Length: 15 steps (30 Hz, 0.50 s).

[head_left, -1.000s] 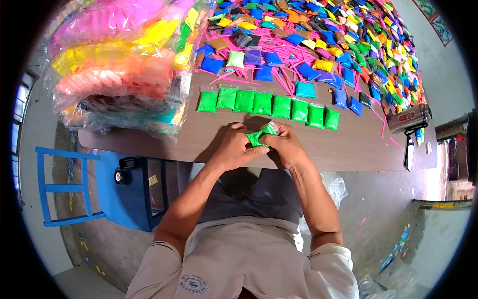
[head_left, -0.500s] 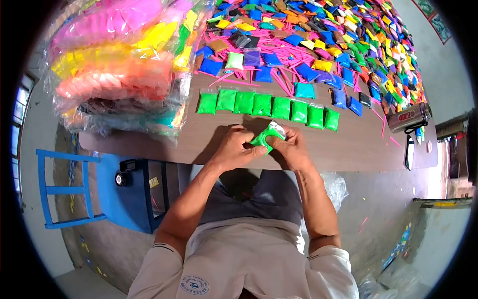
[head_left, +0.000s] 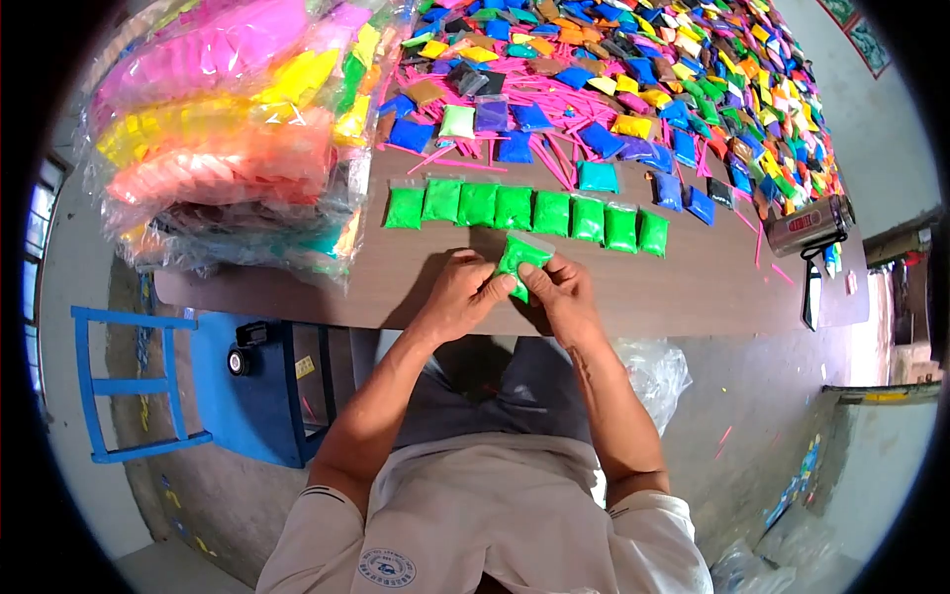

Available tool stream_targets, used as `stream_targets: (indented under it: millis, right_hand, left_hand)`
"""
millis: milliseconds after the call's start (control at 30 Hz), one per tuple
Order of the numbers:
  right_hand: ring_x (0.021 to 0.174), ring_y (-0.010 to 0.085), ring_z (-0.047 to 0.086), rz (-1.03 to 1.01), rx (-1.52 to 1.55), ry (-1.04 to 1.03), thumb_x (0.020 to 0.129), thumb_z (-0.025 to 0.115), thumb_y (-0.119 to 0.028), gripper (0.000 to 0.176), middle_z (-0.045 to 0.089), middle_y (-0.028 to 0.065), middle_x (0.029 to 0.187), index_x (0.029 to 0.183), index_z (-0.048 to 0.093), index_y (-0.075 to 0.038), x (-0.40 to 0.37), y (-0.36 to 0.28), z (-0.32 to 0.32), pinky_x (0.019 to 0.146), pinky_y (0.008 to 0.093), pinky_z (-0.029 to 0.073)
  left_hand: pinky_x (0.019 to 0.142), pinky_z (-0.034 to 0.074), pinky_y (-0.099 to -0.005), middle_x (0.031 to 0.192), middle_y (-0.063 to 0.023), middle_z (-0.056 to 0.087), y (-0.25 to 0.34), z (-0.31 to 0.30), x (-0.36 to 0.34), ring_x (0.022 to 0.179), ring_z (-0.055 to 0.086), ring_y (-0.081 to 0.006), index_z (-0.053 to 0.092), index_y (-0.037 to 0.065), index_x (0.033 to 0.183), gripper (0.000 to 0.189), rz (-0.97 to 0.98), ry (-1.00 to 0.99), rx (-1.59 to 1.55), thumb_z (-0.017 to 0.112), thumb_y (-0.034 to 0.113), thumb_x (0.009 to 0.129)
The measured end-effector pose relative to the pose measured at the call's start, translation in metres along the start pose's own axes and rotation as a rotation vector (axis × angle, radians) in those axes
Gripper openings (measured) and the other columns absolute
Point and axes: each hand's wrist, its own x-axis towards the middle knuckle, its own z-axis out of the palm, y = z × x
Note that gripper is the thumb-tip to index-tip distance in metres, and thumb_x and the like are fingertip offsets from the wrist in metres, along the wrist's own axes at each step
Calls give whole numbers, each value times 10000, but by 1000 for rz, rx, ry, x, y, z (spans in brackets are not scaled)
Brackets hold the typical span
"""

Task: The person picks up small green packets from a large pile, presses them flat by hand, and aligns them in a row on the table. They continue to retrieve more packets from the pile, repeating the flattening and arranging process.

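Between my two hands is a small clear packet of green clay (head_left: 522,255), held above the near edge of the table. My left hand (head_left: 463,297) grips its left side, thumb on the front. My right hand (head_left: 562,297) pinches the right side, with the thumb pressed on the packet's face. Just beyond lies a row of several similar green packets (head_left: 513,208), side by side on the brown table (head_left: 416,262). A teal packet (head_left: 598,177) lies past the row's right part.
Large clear bags of coloured packets (head_left: 223,148) are stacked at left. Pink sticks (head_left: 554,109) and a heap of mixed packets (head_left: 693,79) cover the far side. A metal flask (head_left: 809,226) lies at the right edge. A blue chair (head_left: 237,396) stands at lower left.
The packet in my hands has turned more upright, its face now showing flatter and its clear top edge pointing away. Both hands still grip it. The view has shifted slightly.
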Motion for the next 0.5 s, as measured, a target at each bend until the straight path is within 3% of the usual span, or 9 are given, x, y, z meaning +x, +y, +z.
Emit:
stream_targets:
  millis: [67, 133, 233, 333, 500]
  right_hand:
    - [857, 75, 567, -74, -19, -37, 966, 641, -80, 188, 678, 15, 997, 1116, 672, 28, 6, 9, -7, 761, 248, 482]
    - [864, 79, 570, -161, -136, -62, 968, 640, -87, 223, 680, 17, 1004, 1155, 669, 30, 6, 3, -5, 770, 247, 483]
    - [880, 75, 568, -75, 31, -123, 961, 653, -86, 255, 681, 11, 1012, 1189, 666, 27, 5, -4, -4, 789, 244, 482]
    - [883, 69, 563, -53, -104, -116, 957, 660, -88, 232, 677, 1, 1004, 1159, 675, 24, 6, -7, -2, 780, 241, 480]
    - [872, 61, 552, -51, -66, -116, 969, 664, -187, 239, 672, -3, 992, 1108, 688, 7, 13, 13, -5, 764, 252, 477]
  left_hand:
    - [681, 383, -413, 566, -117, 478, -2, -4, 1, 599, 468, -303, 546, 34, 673, 474, 51, -43, 119, 608, 422, 937]
    - [713, 405, -398, 634, -109, 527, 3, -9, 0, 659, 492, -287, 615, 31, 763, 440, 32, -88, 137, 601, 433, 941]
    - [740, 416, -398, 671, -108, 557, 5, -8, 0, 693, 518, -287, 653, 33, 805, 427, 35, -100, 116, 605, 436, 937]
    - [734, 421, -411, 684, -111, 577, -1, -6, 0, 712, 541, -296, 655, 36, 800, 414, 53, -101, 122, 621, 429, 927]
    - [709, 445, -420, 718, -117, 612, 7, -9, 2, 758, 578, -307, 655, 28, 808, 387, 67, -126, 211, 644, 402, 907]
